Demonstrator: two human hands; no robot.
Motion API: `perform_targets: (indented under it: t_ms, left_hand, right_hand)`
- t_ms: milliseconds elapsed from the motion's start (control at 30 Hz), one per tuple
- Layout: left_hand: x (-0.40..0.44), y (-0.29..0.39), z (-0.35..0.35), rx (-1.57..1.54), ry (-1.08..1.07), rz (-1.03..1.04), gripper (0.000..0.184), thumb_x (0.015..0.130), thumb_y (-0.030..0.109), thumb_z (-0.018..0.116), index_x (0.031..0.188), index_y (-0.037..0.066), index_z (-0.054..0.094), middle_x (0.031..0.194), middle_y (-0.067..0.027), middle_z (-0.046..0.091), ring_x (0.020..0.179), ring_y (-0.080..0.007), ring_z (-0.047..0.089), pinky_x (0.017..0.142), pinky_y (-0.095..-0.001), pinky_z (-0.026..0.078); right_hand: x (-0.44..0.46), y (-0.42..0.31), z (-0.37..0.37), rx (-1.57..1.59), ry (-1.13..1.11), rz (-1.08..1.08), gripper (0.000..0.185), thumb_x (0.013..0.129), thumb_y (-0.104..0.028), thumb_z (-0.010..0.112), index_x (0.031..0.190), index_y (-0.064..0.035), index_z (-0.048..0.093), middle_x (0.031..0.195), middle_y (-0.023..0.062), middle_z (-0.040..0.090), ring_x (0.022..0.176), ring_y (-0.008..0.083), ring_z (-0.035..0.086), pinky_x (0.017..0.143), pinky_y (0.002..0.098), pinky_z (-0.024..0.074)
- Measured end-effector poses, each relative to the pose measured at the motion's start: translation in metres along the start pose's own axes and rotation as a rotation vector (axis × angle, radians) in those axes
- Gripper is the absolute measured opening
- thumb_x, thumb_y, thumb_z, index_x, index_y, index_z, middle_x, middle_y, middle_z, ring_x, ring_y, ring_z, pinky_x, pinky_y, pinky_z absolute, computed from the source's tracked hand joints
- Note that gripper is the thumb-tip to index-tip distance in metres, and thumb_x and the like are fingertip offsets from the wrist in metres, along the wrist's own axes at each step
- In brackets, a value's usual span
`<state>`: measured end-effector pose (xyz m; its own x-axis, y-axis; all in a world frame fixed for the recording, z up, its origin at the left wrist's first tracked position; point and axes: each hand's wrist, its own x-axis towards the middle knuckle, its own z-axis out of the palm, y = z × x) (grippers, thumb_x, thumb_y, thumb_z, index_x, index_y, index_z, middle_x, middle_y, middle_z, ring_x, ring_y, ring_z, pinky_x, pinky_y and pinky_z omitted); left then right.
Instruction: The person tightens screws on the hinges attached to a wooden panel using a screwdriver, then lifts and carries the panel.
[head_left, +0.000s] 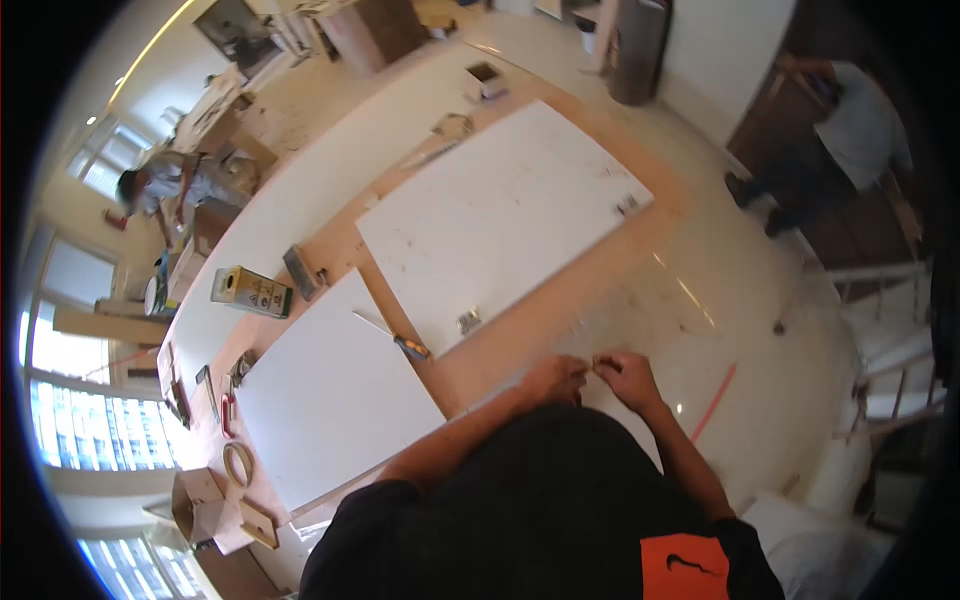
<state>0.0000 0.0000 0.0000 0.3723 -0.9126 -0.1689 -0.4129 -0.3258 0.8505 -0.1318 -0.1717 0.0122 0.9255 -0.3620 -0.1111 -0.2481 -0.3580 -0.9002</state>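
Observation:
My left hand and my right hand are close together in front of my chest, just past the table's near edge. The fingers of both are closed in a pinch. Something tiny may sit between the fingertips, too small to name. Beyond them lies a large white panel with a metal hinge near its close corner and another hinge at its right corner. A screwdriver with a yellow and black handle rests at the edge of a second white panel, left of my hands.
A metal can and a dark block stand on the table. A tape roll, a red tool and a small open box lie around its edges. One person is at far left, another at right.

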Motion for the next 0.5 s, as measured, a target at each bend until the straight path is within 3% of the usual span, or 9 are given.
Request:
perform_targets:
  t_ms: [33, 67, 100, 233, 333, 433, 500]
  left_hand:
    - [-0.008, -0.014, -0.001, 0.065, 0.013, 0.034, 0.02, 0.081, 0.02, 0.069, 0.092, 0.004, 0.071, 0.087, -0.0194, 0.068, 0.086, -0.0352, 0.07, 0.078, -0.0461, 0.054]
    - [-0.017, -0.013, -0.01, 0.127, 0.005, 0.027, 0.02, 0.081, 0.021, 0.068, 0.091, 0.004, 0.071, 0.087, -0.0193, 0.068, 0.085, -0.0363, 0.069, 0.079, -0.047, 0.054]
    - [0.047, 0.008, -0.007, 0.09, 0.023, 0.097, 0.02, 0.081, 0.021, 0.068, 0.091, 0.004, 0.071, 0.087, -0.0192, 0.068, 0.085, -0.0375, 0.068, 0.079, -0.0478, 0.054]
    - [0.058, -0.011, -0.046, 0.142, 0.016, 0.085, 0.029, 0.083, 0.026, 0.067, 0.1, 0.004, 0.073, 0.095, -0.0198, 0.07, 0.09, -0.0387, 0.067, 0.084, -0.0482, 0.052]
    - [0.095, -0.032, -0.059, 0.17, -0.134, 0.078, 0.032, 0.086, 0.028, 0.066, 0.106, 0.004, 0.073, 0.099, -0.02, 0.071, 0.093, -0.0388, 0.066, 0.086, -0.0465, 0.052]
    - [0.111, -0.03, -0.078, 0.083, -0.065, 0.088, 0.029, 0.088, 0.026, 0.067, 0.105, 0.003, 0.073, 0.098, -0.0215, 0.07, 0.093, -0.0374, 0.067, 0.086, -0.044, 0.053]
    - [0.114, -0.029, -0.094, -0.015, 0.007, 0.043, 0.028, 0.09, 0.025, 0.068, 0.104, 0.001, 0.073, 0.092, -0.0173, 0.072, 0.081, -0.0273, 0.069, 0.077, -0.0384, 0.055]
  right_hand:
    - [0.004, 0.0, 0.009, -0.087, -0.015, -0.083, 0.023, 0.086, -0.02, 0.073, 0.1, -0.001, 0.073, 0.089, 0.0158, 0.073, 0.081, 0.0231, 0.071, 0.076, 0.034, 0.0549]
    - [0.005, 0.005, 0.022, 0.006, -0.046, -0.069, 0.023, 0.087, -0.02, 0.073, 0.099, -0.0005, 0.073, 0.087, 0.0154, 0.073, 0.079, 0.0208, 0.07, 0.074, 0.0336, 0.0544]
    - [0.036, 0.013, -0.038, -0.028, -0.071, -0.023, 0.023, 0.087, -0.02, 0.072, 0.098, -0.0001, 0.073, 0.085, 0.015, 0.072, 0.076, 0.0185, 0.069, 0.071, 0.0331, 0.0539]
    - [0.066, 0.006, -0.018, 0.098, -0.113, 0.086, 0.021, 0.088, -0.019, 0.07, 0.098, -0.0008, 0.075, 0.081, 0.0104, 0.073, 0.071, 0.0138, 0.066, 0.067, 0.0292, 0.0521]
    - [0.091, 0.015, -0.028, 0.24, -0.137, 0.201, 0.022, 0.089, -0.02, 0.07, 0.095, 0.0009, 0.075, 0.08, 0.0082, 0.074, 0.07, 0.0119, 0.066, 0.066, 0.0267, 0.052]
    - [0.113, 0.013, -0.039, 0.28, -0.058, 0.231, 0.023, 0.09, -0.02, 0.069, 0.093, 0.0027, 0.073, 0.081, 0.0082, 0.073, 0.07, 0.0118, 0.066, 0.066, 0.0261, 0.0526]
    - [0.129, 0.006, -0.047, 0.346, -0.043, 0.269, 0.024, 0.091, -0.019, 0.068, 0.095, 0.0042, 0.072, 0.082, 0.0104, 0.073, 0.073, 0.0145, 0.068, 0.068, 0.0282, 0.0546]
